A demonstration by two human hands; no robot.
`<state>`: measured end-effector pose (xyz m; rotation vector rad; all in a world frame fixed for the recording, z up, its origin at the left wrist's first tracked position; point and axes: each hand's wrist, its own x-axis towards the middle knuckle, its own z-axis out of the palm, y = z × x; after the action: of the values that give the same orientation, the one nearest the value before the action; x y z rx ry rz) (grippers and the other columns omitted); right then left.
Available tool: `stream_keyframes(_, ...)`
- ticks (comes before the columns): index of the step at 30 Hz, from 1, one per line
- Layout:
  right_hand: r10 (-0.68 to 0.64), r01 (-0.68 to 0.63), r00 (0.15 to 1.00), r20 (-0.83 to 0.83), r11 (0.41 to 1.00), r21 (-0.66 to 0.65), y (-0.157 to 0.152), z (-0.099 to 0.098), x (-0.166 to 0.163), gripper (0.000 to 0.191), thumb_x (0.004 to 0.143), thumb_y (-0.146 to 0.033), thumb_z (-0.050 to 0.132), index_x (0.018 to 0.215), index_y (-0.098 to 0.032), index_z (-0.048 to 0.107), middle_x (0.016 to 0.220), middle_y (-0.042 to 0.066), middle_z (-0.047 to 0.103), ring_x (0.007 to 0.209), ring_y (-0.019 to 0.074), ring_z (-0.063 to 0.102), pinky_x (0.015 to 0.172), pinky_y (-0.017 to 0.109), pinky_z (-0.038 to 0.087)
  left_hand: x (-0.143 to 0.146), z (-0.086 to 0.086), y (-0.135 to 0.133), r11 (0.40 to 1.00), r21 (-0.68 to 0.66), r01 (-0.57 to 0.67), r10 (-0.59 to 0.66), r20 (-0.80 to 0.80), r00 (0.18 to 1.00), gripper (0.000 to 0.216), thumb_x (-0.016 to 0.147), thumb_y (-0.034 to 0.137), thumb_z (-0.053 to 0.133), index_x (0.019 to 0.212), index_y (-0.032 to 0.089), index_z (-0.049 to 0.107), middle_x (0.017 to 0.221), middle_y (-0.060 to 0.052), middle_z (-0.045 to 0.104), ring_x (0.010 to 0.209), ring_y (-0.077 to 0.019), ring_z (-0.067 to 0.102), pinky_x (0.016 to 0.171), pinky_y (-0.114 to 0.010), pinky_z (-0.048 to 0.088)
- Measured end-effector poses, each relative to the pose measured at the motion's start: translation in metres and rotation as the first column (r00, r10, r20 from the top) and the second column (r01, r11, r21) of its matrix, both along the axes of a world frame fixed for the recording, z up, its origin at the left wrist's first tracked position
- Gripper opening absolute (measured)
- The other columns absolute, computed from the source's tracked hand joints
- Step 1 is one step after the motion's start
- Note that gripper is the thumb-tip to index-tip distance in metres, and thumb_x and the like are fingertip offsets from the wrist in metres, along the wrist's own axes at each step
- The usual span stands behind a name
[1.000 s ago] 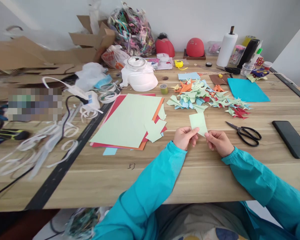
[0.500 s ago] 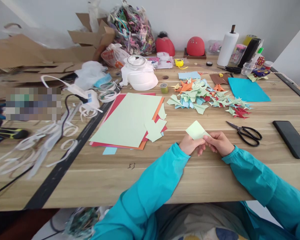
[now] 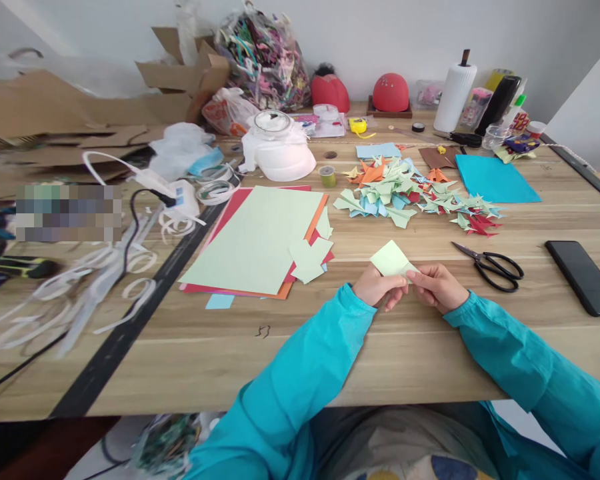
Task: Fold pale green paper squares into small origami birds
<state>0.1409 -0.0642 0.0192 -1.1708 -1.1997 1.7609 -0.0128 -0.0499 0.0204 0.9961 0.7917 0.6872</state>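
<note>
A small pale green sheet of paper (image 3: 391,257) is held between both hands above the front of the table. My left hand (image 3: 380,288) grips its lower left side, thumb on top. With thumb and fingers closed, my right hand (image 3: 436,287) pinches its lower right corner. The lower edge of the paper is partly hidden by the fingers. Scissors (image 3: 493,265) lie on the table just right of my right hand. Beyond the hands is a heap of folded paper pieces (image 3: 387,183) in green, orange, blue and red.
Left of the hands lies a stack of coloured paper sheets (image 3: 250,240) with small green pieces (image 3: 311,259). A phone (image 3: 583,277) is at the right. Farther back are a thread spool (image 3: 327,177), a blue sheet (image 3: 497,179) and a white power strip (image 3: 173,193) among white strips.
My left hand has shifted slightly left and up with the paper. My right hand keeps its pinch at the corner, almost in the same place.
</note>
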Motion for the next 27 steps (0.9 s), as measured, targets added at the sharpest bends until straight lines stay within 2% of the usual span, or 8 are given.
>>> stream_keyframes(18, -0.065, 0.060, 0.994, -0.087, 0.997, -0.053, 0.001, 0.002, 0.000, 0.042, 0.065, -0.044, 0.068, 0.043, -0.016, 0.046, 0.026, -0.006, 0.038, 0.024, 0.0034, 0.025, 0.029, 0.019, 0.013, -0.016, 0.012, 0.010, 0.999, -0.031, 0.028, -0.029, -0.033, 0.999, 0.015, 0.053, 0.023, 0.061, 0.046, 0.010, 0.059, 0.035, -0.001, 0.052, 0.023, -0.0078, 0.040, 0.025, -0.019, 0.026)
stream_keyframes(23, -0.071, 0.064, 0.992, -0.101, 0.996, -0.066, 0.002, 0.003, 0.002, 0.041, 0.066, -0.044, 0.068, 0.044, -0.016, 0.047, 0.026, -0.006, 0.038, 0.024, 0.0035, 0.025, 0.029, 0.019, 0.013, -0.020, 0.012, 0.012, 0.998, -0.044, 0.044, -0.044, 0.002, 0.999, 0.014, 0.054, 0.022, 0.060, 0.048, 0.009, 0.061, 0.037, -0.002, 0.054, 0.024, -0.0086, 0.042, 0.026, -0.019, 0.028)
stream_keyframes(27, -0.133, 0.127, 0.982, -0.136, 0.991, -0.047, 0.006, 0.003, 0.007, 0.042, 0.066, -0.042, 0.069, 0.043, -0.016, 0.046, 0.027, -0.006, 0.038, 0.024, 0.0036, 0.027, 0.029, 0.019, 0.014, -0.025, 0.009, 0.016, 0.999, -0.051, 0.012, -0.010, 0.050, 0.999, 0.013, 0.053, 0.021, 0.059, 0.050, 0.009, 0.061, 0.037, -0.001, 0.054, 0.025, -0.0084, 0.042, 0.026, -0.018, 0.029)
